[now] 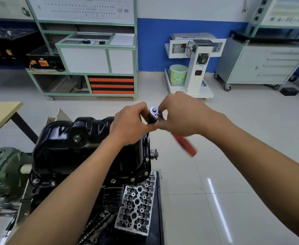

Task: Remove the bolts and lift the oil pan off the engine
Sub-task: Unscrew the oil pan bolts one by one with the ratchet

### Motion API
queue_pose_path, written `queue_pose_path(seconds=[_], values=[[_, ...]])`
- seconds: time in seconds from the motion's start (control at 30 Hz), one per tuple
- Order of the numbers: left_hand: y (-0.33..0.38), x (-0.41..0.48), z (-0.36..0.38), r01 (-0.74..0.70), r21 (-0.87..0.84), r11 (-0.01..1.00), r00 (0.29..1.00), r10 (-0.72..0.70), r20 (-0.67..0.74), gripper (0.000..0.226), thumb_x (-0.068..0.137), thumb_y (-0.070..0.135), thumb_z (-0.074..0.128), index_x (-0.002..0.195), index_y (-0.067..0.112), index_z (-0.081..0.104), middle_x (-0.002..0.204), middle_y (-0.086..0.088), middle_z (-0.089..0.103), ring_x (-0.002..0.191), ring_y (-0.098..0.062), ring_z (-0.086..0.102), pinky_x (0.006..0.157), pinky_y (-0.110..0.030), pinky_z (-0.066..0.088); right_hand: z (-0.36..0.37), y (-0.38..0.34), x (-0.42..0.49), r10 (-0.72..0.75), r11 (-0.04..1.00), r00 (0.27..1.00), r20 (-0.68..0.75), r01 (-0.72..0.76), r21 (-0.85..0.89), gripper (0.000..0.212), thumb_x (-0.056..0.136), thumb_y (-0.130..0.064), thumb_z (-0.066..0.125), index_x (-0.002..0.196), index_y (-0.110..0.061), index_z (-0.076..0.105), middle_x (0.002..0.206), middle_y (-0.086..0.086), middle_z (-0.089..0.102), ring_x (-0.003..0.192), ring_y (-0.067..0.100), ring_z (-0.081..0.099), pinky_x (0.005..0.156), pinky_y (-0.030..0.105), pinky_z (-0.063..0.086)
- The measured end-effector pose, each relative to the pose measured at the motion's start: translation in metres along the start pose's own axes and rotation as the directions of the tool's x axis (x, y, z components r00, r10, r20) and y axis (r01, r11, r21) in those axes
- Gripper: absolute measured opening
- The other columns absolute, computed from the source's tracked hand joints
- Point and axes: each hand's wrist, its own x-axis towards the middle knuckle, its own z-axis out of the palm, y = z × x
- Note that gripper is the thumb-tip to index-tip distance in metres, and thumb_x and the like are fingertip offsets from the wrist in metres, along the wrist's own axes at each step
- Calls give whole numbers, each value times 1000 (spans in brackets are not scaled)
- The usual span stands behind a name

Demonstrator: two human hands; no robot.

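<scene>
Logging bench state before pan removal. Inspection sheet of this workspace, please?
surface: glossy tiled floor.
job's things: black oil pan seated, not lifted; flange bolts in place along the near edge; ratchet with red handle, extension reaching down to the flange.
clutter: cylinder head lying below the pan.
grippers: left hand grips the ratchet below its head; right hand pinches the head.
cables: orange cable at the far bench.
surroundings: wooden table left; grey drawer cabinet right.
</scene>
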Motion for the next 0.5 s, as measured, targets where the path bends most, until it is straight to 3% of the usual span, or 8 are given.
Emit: queue_pose_path(seconds=[0.1, 0.2, 0.33, 0.43, 0.5], values=[[-1, 2, 3, 25, 26, 999, 999, -23, -48, 43, 52, 68, 62, 76, 32, 53, 66, 17, 62, 63, -10, 55, 56, -33, 42, 5, -5, -6, 22, 989, 999, 40, -27, 142, 47, 81, -59, 68, 95, -15, 70, 75, 2, 64, 68, 21, 64, 63, 37, 56], [0, 3, 3, 25, 44, 999, 997, -22, -77, 50, 49, 68, 52, 77, 27, 53, 65, 13, 60, 65, -15, 55, 58, -33, 44, 5, -6, -6, 28, 987, 999, 36, -33, 159, 50, 81, -58, 70, 97, -11, 72, 76, 6, 66, 66, 22, 61, 64, 39, 56], [1, 0, 0, -27, 79, 997, 1000, 28, -13, 35, 56, 68, 55, 80, 44, 53, 70, 21, 62, 67, -4, 56, 56, -28, 38, -3, 0, -5, -25, 975, 994, 108, 1, 223, 38, 80, -48, 77, 107, -21, 74, 89, 2, 70, 77, 20, 66, 74, 41, 57], [0, -1, -4, -57, 84, 995, 996, 50, 77, 29, 62, 72, 64, 84, 54, 61, 72, 21, 65, 71, -5, 60, 66, -29, 46, -6, 3, -1, -92, 989, 995, 46, 86, 121, 25, 87, -26, 73, 110, -37, 75, 86, -7, 66, 77, 17, 59, 61, 30, 48], [-2, -2, -7, -57, 78, 995, 988, 44, 149, 25, 65, 66, 74, 85, 55, 65, 79, 22, 70, 81, -7, 66, 78, -33, 51, -2, 1, 6, -120, 992, 991, -53, 118, -47, 37, 87, -6, 61, 100, -38, 75, 77, -7, 53, 78, 22, 54, 51, 27, 31]])
